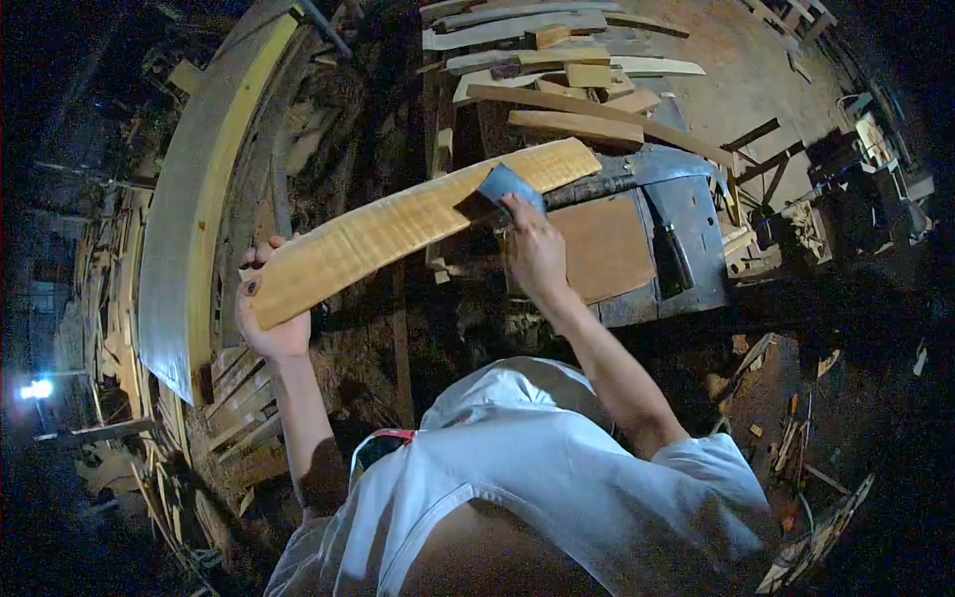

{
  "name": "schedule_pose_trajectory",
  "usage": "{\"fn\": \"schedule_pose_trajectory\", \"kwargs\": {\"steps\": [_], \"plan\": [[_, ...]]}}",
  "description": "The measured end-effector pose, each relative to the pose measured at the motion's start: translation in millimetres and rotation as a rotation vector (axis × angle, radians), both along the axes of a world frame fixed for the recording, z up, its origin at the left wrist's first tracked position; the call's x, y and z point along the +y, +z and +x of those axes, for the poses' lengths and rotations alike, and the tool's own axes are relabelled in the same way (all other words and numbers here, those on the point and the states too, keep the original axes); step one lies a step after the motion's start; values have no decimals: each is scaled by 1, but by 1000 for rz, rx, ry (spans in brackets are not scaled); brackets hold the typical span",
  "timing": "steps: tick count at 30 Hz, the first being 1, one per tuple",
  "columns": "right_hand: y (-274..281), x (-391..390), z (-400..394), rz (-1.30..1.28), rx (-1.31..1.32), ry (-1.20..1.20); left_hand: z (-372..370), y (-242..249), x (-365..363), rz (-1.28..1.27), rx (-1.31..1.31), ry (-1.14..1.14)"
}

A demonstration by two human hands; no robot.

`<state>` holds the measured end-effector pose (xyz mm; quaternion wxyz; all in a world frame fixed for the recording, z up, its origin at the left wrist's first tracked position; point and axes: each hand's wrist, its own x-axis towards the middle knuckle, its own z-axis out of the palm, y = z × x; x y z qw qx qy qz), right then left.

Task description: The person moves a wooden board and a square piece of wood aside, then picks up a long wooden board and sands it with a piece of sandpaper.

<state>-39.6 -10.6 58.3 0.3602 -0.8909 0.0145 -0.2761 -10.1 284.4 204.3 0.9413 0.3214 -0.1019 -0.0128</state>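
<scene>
A long, slightly curved wooden board (363, 239) with a rippled grain slants across the middle of the view. My left hand (274, 328) grips its near left end, palm underneath and fingers curled round the far edge, beside a dark knot. Folded blue-grey sandpaper (512, 187) is pinched in my right hand (538, 257) and lies against the board's upper face, towards its far end. That far end reaches over the dark workbench (701, 234).
A flat brown panel (602, 244) and a dark-handled blade tool (674, 259) lie on the bench. Several wood strips (577, 75) are stacked behind it. At the left stands a large plank (214, 189) with a yellowish edge. A bright lamp (38, 389) shines at far left.
</scene>
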Motion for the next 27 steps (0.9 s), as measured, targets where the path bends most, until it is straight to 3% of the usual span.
{"fn": "schedule_pose_trajectory", "kwargs": {"steps": [5,7,8,9,11,14,15,23,25,26,27], "plan": [[-25,-33,37,57,53,-139,3,-6,7,26,33,36],[-33,-20,33,455,11,14,2,-4,5,37,14,29],[-27,-7,17,76,-76,-84,2,-5,3,48,7,34],[-7,5,5,50,62,-59,1,-5,1,39,5,42],[5,9,-3,8,-54,9,-1,-2,-3,64,-15,53],[-30,-20,23,8,-46,-79,-1,-2,-4,52,-12,44],[-27,-28,29,101,42,-98,-1,-2,-3,54,-16,41],[-2,1,-5,61,12,28,0,-2,-1,68,-4,56],[-20,-17,9,358,177,2,0,-4,1,43,13,30],[-28,-30,21,116,-76,-87,0,-3,1,12,11,3],[-32,-41,31,160,11,-101,0,-3,1,16,7,0]]}}
